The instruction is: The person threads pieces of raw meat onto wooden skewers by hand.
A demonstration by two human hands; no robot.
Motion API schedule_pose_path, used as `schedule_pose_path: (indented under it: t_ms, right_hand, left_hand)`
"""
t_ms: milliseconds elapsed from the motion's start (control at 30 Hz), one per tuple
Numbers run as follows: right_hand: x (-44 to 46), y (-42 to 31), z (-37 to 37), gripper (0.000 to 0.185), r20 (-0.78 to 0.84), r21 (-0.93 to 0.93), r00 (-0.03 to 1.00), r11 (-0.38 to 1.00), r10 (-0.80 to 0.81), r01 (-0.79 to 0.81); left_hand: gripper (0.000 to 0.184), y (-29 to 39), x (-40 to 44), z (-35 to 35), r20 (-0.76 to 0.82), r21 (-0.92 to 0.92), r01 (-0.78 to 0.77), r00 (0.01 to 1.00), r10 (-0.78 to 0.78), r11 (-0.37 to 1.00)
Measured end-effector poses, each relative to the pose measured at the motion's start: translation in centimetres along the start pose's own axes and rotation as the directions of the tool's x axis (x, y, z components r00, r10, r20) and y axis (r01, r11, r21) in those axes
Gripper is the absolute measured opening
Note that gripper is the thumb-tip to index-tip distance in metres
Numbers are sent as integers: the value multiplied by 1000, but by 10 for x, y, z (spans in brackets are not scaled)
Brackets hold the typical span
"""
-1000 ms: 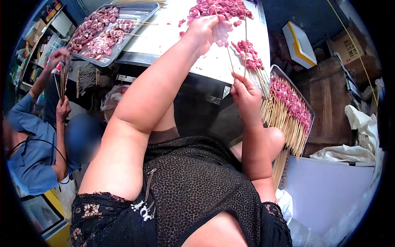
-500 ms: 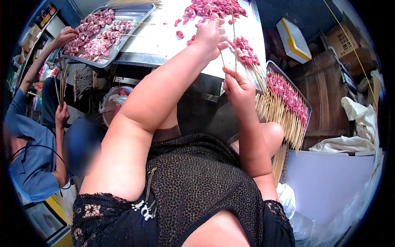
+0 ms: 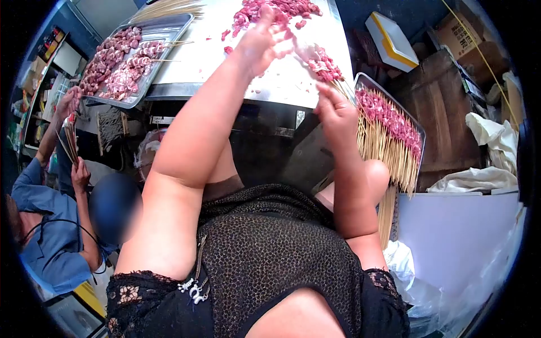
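Note:
My left hand [image 3: 262,48] is stretched over the white board [image 3: 282,87], beside the pile of cut raw meat [image 3: 301,8]. Its fingers are spread and blurred, and nothing shows held in them. Closer to me, my right hand [image 3: 337,110] is pinched closed at the board's front edge. It seems to be on a thin bamboo skewer, mostly lost in motion blur; a faint pink streak runs between the hands. Touching or just beyond my right fingertips are several meat skewers [image 3: 327,65], their bare sticks pointing toward me.
At right, a metal tray [image 3: 421,132] holds rows of meat skewers. Another tray [image 3: 181,28] of skewered meat stands at left. A co-worker in a blue shirt [image 3: 53,203] holds a bunch of sticks [image 3: 70,138]. A yellow-and-white box [image 3: 391,42] is at back right.
My left hand has opened and shifted left. My right hand has moved slightly right; the skewer, clear before, is now blurred. The whole view has shifted a little. The co-worker's upper hand has left the tray.

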State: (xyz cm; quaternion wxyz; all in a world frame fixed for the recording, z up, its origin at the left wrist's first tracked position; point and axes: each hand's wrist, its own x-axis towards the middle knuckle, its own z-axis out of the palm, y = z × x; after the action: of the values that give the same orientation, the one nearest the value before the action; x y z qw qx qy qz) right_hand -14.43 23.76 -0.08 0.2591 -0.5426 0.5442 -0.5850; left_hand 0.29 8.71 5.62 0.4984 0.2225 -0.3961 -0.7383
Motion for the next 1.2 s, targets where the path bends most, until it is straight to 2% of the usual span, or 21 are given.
schedule_pose_path:
  t_ms: [33, 67, 133, 167, 233, 267, 333, 367, 400, 467, 500, 533, 600, 667, 700, 733, 767, 867, 1000, 1133, 1200]
  right_hand:
    - [4, -10, -11, 21, -62, -210, 991, 972, -116, 101]
    - [9, -15, -22, 20, -96, -414, 966, 892, -240, 181]
    - [22, 4, -44, 17, -11, -735, 881, 601, -473, 314]
    - [21, 11, -52, 14, 79, -869, 962, 454, -260, 194]
    - [18, 9, -54, 14, 78, -894, 935, 391, -345, 219]
    - [19, 5, -54, 15, 84, -920, 900, 314, -428, 235]
    - [19, -11, -44, 15, 0, -892, 832, 376, -555, 251]
    - [19, -17, -40, 17, -16, -818, 876, 511, -481, 266]
    - [19, -21, -35, 18, -21, -726, 913, 635, -407, 266]
    - [18, -25, -19, 22, 6, -199, 989, 969, -146, 144]
    - [17, -19, -11, 22, 27, -102, 994, 989, -109, 111]
    - [15, -12, -6, 23, 58, -125, 996, 990, -64, 71]
    - [8, 2, 0, 23, 143, -29, 988, 998, 54, -51]
    - [5, 10, 6, 25, 148, 47, 987, 996, 62, -70]
    - [3, 10, 7, 26, 166, 67, 976, 986, 141, -153]
    - [2, 11, 7, 28, 183, 85, 959, 969, 216, -234]
    - [1, 17, 10, 28, 181, 67, 966, 978, 184, -199]
    - [1, 22, 13, 25, 253, -21, 958, 990, 137, -136]
    - [-4, 31, 18, 21, 160, -82, 987, 996, -32, 46]
    - [-9, 31, 20, 22, 74, -58, 997, 998, -13, 18]
    - [-11, 22, 18, 25, 79, -21, 989, 992, 124, -123]
  left_hand:
    - [61, 14, 3, -10, -58, 146, 4, 998, 5, 989]
    - [51, 18, 3, -15, -118, 268, -195, 965, 233, 943]
    - [34, 33, 15, -43, -69, 606, -256, 926, 371, 753]
    - [34, 36, 17, -57, -73, 614, -251, 926, 371, 748]
    - [19, 38, 19, -76, -10, 876, -203, 900, 436, 439]
    - [19, 36, 22, -83, -14, 879, -199, 898, 440, 433]
    - [24, 26, 20, -97, 121, 982, -164, 930, 348, 97]
    - [30, 21, 19, -101, 172, 984, -146, 930, 324, -103]
    - [30, 19, 17, -96, 166, 984, -138, 931, 324, -108]
    - [28, 18, 15, -85, 133, 854, -31, 978, 162, -519]
    - [24, 15, 26, -93, -63, 792, 80, 997, 50, -606]
    - [24, 16, 26, -95, -65, 788, 84, 996, 53, -610]
    - [18, 22, 22, -95, -108, 796, 157, 987, 117, -585]
    - [20, 26, 15, -90, -102, 840, 159, 985, 137, -519]
    - [22, 29, 12, -87, -239, 959, 249, 967, 84, -135]
    - [24, 30, 11, -86, -342, 904, 335, 939, -19, 264]
    - [24, 28, 12, -90, -305, 841, 281, 952, -23, 463]
    - [28, 32, -1, -66, -267, 606, 230, 961, -77, 761]
    - [34, 27, 0, -54, -241, 555, 210, 967, -85, 805]
    - [37, 24, 4, -47, -168, 417, 112, 985, -45, 902]
    - [38, 24, 4, -46, -150, 326, 98, 987, -50, 940]
